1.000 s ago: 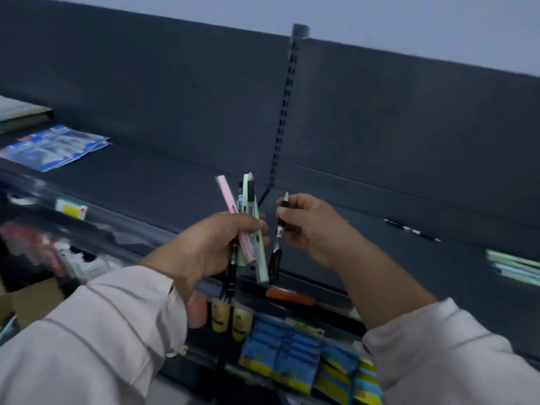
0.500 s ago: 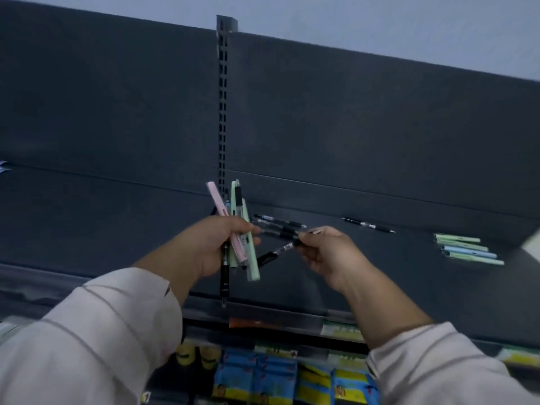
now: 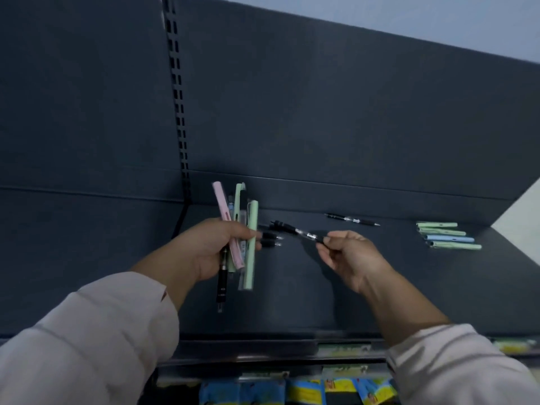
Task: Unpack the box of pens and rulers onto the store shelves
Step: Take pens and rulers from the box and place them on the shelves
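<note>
While left hand [image 3: 214, 248] grips pen bundle [image 3: 252, 219], right hand [image 3: 352, 260] pinches black pen [image 3: 304, 233].

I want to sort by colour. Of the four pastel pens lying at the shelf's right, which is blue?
The blue pen, third in the row counting from the back; the other three are light green.

The dark shelf [image 3: 394, 287] before me bears two black pens [image 3: 270, 240] side by side; a lone black pen [image 3: 352, 220] farther back; four pastel pens [image 3: 447, 235] rowed at the right.
</note>
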